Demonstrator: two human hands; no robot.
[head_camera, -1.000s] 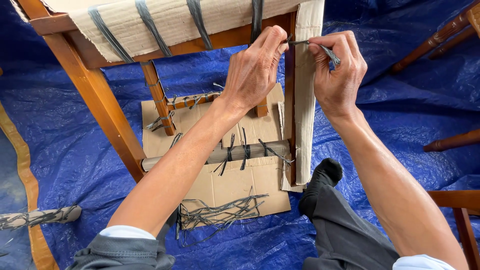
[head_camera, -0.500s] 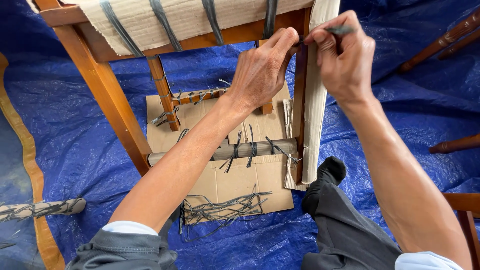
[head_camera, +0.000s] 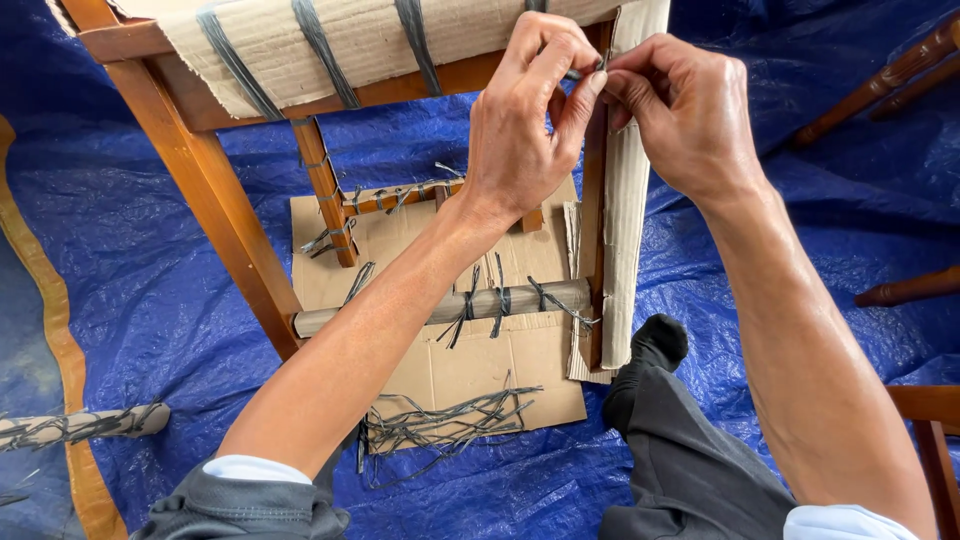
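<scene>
Two hands work up at twelve o'clock, close together at the top of a wooden chair frame (head_camera: 215, 215). Our left hand (head_camera: 525, 125) has its thumb and first finger squeezed shut on a thin grey strap (head_camera: 572, 74). Our right hand (head_camera: 685, 110) is pinched tight too, on a small grey bit just beside the left fingertips, but we cannot tell if it is a tool or the strap end. The strap sits right at the top of the chair leg (head_camera: 596, 200), where a strip of cardboard wrap (head_camera: 630, 230) hangs down along it.

More grey straps go over the cardboard on the seat rail (head_camera: 330, 40) at eleven o'clock. Down in the middle lies a flat cardboard sheet (head_camera: 470, 370) on the blue tarp (head_camera: 140, 330). A wrapped rung (head_camera: 450, 305) crosses it, and a heap of cut strap ends (head_camera: 450, 420) lies at six o'clock. Our dark trouser leg and sock (head_camera: 650, 400) rest at five o'clock.

To do this bit well, we think both hands should stay close, so the strap does not slip. A slow, steady pull seems best, with the cardboard kept flat on the wood. Fingers should stay clear of any sharp end.
</scene>
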